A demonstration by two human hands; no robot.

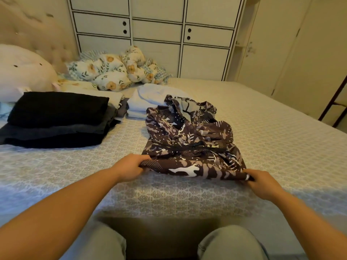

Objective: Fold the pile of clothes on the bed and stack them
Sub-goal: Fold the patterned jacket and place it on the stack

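We've got the brown patterned garment (pixel 189 139) spread on the bed (pixel 272 132), left hand (pixel 129 167) and right hand (pixel 262 184) fingers pinching its near corners; dark folded stack (pixel 56 119) and white stack (pixel 142 102) sit behind

Two bare forearms reached forward from the bottom corners of the view, converging toward the near edge of the bed (pixel 187 199). The left hand (pixel 129 167) lay knuckles up, its fingers curled under and its thumb on top, pinching the near left corner of a patterned garment (pixel 189 147). The right hand (pixel 262 183) sat slightly nearer the person, also knuckles up, with its fingertips and thumb closed on the garment's near right corner. Both wrists were held fairly straight, in line with the forearms. The hands were well apart, with the garment's near hem stretched between them. Below the arms, two knees in light trousers showed at the bottom edge.
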